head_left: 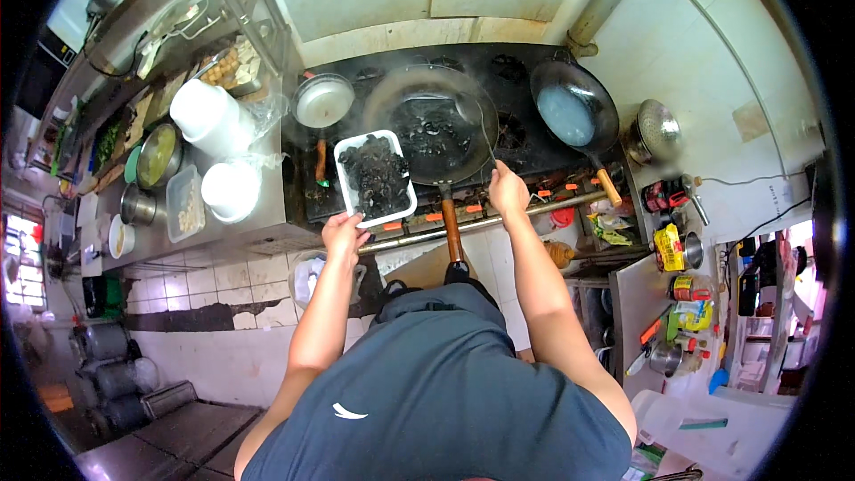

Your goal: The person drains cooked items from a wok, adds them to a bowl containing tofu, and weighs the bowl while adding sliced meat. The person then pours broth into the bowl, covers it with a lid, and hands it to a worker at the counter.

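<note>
My left hand is closed on the near left corner of a white rectangular tray. Dark, crinkled pieces that look like wood ear mushroom fill it. The tray is held at the near left side of a large wok, overlapping its rim in this view. Similar dark pieces lie in liquid in the wok, with steam over it. My right hand grips a long-handled ladle, whose head rests inside the wok's right side. The wok's wooden handle points toward me.
On the black stove, a small pan with pale liquid stands left, and another wok with cloudy liquid stands right. White tubs, bowls and a clear container crowd the left counter. Seasoning packets and pots are at right.
</note>
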`<control>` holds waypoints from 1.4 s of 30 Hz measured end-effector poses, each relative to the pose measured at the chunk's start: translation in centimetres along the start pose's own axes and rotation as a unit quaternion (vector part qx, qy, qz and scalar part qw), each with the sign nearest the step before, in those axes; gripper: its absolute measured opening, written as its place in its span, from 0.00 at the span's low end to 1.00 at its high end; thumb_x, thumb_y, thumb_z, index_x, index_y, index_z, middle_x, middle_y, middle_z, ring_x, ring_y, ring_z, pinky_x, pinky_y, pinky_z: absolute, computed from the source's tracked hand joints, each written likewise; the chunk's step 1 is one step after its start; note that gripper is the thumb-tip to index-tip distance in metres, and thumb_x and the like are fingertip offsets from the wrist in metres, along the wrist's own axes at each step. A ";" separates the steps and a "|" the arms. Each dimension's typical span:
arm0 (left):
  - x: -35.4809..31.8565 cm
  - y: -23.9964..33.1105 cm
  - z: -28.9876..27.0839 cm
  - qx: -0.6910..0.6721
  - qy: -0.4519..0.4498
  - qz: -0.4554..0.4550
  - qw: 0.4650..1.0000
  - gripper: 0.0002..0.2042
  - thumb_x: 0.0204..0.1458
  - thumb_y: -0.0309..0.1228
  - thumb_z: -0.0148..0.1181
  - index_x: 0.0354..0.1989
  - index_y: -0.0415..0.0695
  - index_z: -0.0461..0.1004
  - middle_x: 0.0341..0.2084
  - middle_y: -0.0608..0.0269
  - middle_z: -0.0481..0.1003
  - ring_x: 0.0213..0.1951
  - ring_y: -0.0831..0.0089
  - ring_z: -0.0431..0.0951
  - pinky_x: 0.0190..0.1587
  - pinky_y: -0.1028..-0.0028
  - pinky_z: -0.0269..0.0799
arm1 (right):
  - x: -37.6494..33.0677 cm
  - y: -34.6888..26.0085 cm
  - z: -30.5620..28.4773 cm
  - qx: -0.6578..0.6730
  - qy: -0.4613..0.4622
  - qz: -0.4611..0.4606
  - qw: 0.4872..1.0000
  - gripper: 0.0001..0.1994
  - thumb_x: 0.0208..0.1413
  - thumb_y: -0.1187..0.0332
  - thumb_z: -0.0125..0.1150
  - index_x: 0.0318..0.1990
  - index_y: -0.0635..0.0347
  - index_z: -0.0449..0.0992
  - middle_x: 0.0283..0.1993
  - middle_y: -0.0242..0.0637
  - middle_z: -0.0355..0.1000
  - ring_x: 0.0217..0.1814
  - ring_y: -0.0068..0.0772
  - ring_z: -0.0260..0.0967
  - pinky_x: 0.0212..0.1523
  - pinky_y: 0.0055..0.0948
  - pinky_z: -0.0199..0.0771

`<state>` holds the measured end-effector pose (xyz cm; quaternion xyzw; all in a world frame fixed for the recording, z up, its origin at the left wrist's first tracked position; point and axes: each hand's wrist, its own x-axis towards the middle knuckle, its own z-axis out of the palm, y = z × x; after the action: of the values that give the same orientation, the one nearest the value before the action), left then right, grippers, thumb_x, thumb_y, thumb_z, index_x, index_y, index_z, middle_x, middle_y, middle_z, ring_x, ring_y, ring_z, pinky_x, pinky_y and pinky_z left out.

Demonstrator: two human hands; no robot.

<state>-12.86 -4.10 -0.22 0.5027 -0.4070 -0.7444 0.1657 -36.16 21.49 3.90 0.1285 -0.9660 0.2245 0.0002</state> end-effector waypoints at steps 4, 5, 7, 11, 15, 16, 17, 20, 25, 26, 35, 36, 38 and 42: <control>-0.5 0.3 0.0 0.009 0.005 -0.009 1.000 0.10 0.51 0.23 0.63 0.39 0.42 0.70 0.27 0.61 0.74 0.23 0.73 0.77 0.27 0.70 0.83 | 0.8 1.7 2.9 0.048 -0.046 -0.023 0.998 0.17 0.61 0.61 0.51 0.57 0.49 0.74 0.38 0.49 0.78 0.41 0.51 0.77 0.40 0.44 0.78; -0.3 0.3 0.0 0.014 -0.001 -0.011 1.000 0.10 0.52 0.22 0.63 0.40 0.42 0.69 0.28 0.60 0.75 0.25 0.72 0.78 0.28 0.69 0.83 | 1.2 2.5 3.7 0.126 -0.116 0.022 0.985 0.17 0.62 0.62 0.52 0.57 0.51 0.74 0.32 0.44 0.77 0.33 0.44 0.76 0.32 0.40 0.77; -0.2 0.3 -0.5 0.018 -0.005 -0.020 1.000 0.11 0.53 0.22 0.62 0.42 0.41 0.68 0.31 0.58 0.75 0.28 0.67 0.80 0.29 0.68 0.84 | 0.4 0.8 4.1 0.290 -0.222 0.126 0.922 0.18 0.64 0.63 0.52 0.58 0.55 0.74 0.20 0.29 0.67 0.16 0.21 0.64 0.14 0.27 0.68; -0.2 0.8 -0.5 0.010 -0.028 -0.027 0.999 0.09 0.54 0.20 0.58 0.42 0.39 0.67 0.32 0.55 0.75 0.28 0.65 0.80 0.32 0.66 0.84 | -1.2 -2.4 4.1 0.446 -0.301 0.257 0.803 0.15 0.62 0.65 0.53 0.56 0.52 0.74 0.20 0.24 0.64 0.17 0.18 0.57 0.14 0.22 0.62; -0.1 1.0 -0.5 -0.002 -0.042 -0.021 0.999 0.09 0.54 0.18 0.56 0.42 0.38 0.67 0.33 0.53 0.76 0.30 0.62 0.81 0.34 0.65 0.84 | -0.2 -5.8 5.2 0.516 -0.319 0.304 0.735 0.11 0.62 0.66 0.52 0.50 0.51 0.73 0.19 0.23 0.60 0.15 0.20 0.50 0.19 0.26 0.58; -0.5 1.2 -0.4 -0.011 -0.041 -0.017 0.999 0.09 0.54 0.18 0.55 0.43 0.38 0.67 0.33 0.53 0.76 0.30 0.62 0.81 0.35 0.64 0.85 | 0.2 -6.4 5.5 0.524 -0.324 0.313 0.723 0.08 0.63 0.66 0.51 0.48 0.50 0.71 0.18 0.22 0.59 0.15 0.19 0.50 0.18 0.26 0.56; -0.3 1.2 -0.5 -0.011 -0.044 -0.016 0.999 0.10 0.54 0.18 0.55 0.43 0.38 0.66 0.33 0.53 0.75 0.30 0.62 0.81 0.35 0.64 0.85 | 0.4 -6.6 5.6 0.562 -0.334 0.312 0.689 0.07 0.64 0.66 0.50 0.47 0.49 0.70 0.18 0.22 0.57 0.15 0.18 0.49 0.18 0.25 0.55; -0.4 1.2 -0.4 -0.013 -0.049 -0.019 0.999 0.12 0.53 0.17 0.54 0.45 0.39 0.65 0.35 0.53 0.74 0.31 0.61 0.80 0.36 0.62 0.85 | 1.4 -5.1 6.7 0.634 -0.366 0.313 0.605 0.07 0.65 0.66 0.48 0.48 0.48 0.69 0.17 0.20 0.55 0.15 0.17 0.47 0.18 0.25 0.54; -0.6 0.9 -0.4 -0.038 -0.051 -0.020 0.998 0.14 0.52 0.15 0.53 0.46 0.39 0.66 0.35 0.53 0.74 0.29 0.62 0.80 0.37 0.63 0.85 | 0.5 -4.8 4.3 0.644 -0.351 0.304 0.608 0.14 0.66 0.67 0.48 0.57 0.49 0.66 0.19 0.20 0.55 0.15 0.16 0.46 0.20 0.23 0.52; -0.6 0.7 -0.6 -0.039 -0.050 -0.022 0.998 0.14 0.52 0.15 0.53 0.46 0.39 0.66 0.35 0.53 0.74 0.29 0.62 0.80 0.37 0.63 0.85 | 0.3 -4.7 3.9 0.642 -0.351 0.306 0.609 0.14 0.66 0.67 0.48 0.57 0.49 0.66 0.19 0.20 0.55 0.15 0.16 0.46 0.20 0.23 0.52; -1.0 1.0 -1.1 -0.048 -0.045 -0.021 0.998 0.17 0.52 0.14 0.52 0.51 0.37 0.66 0.35 0.53 0.74 0.29 0.64 0.80 0.36 0.64 0.85 | -2.2 -4.3 -2.5 0.603 -0.325 0.215 0.697 0.16 0.66 0.66 0.50 0.60 0.51 0.69 0.15 0.18 0.51 0.13 0.16 0.45 0.15 0.22 0.50; -0.9 0.8 -1.1 -0.051 -0.044 -0.022 0.997 0.17 0.52 0.14 0.52 0.51 0.36 0.66 0.35 0.53 0.74 0.29 0.64 0.80 0.36 0.64 0.85 | -3.1 -4.5 -3.7 0.587 -0.319 0.198 0.717 0.18 0.66 0.66 0.50 0.62 0.52 0.68 0.15 0.18 0.51 0.13 0.15 0.45 0.15 0.21 0.51; -0.7 0.6 -1.2 -0.059 -0.059 -0.023 0.996 0.16 0.52 0.14 0.51 0.51 0.36 0.66 0.34 0.52 0.74 0.30 0.64 0.80 0.36 0.64 0.85 | -5.2 -5.0 -6.3 0.577 -0.318 0.205 0.724 0.18 0.66 0.64 0.51 0.63 0.50 0.68 0.15 0.18 0.49 0.12 0.14 0.43 0.14 0.20 0.47; -0.8 0.7 -1.2 -0.068 -0.069 -0.025 0.995 0.15 0.52 0.16 0.50 0.50 0.36 0.66 0.36 0.51 0.76 0.30 0.64 0.81 0.38 0.64 0.84 | -8.3 -3.9 -8.2 0.528 -0.353 0.166 0.754 0.19 0.66 0.62 0.51 0.63 0.52 0.68 0.15 0.18 0.49 0.12 0.14 0.45 0.14 0.20 0.51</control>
<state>-11.55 -4.56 0.57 0.4478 -0.3531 -0.8073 0.1520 -27.59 23.69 12.46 0.0161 -0.6310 0.6343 -0.4463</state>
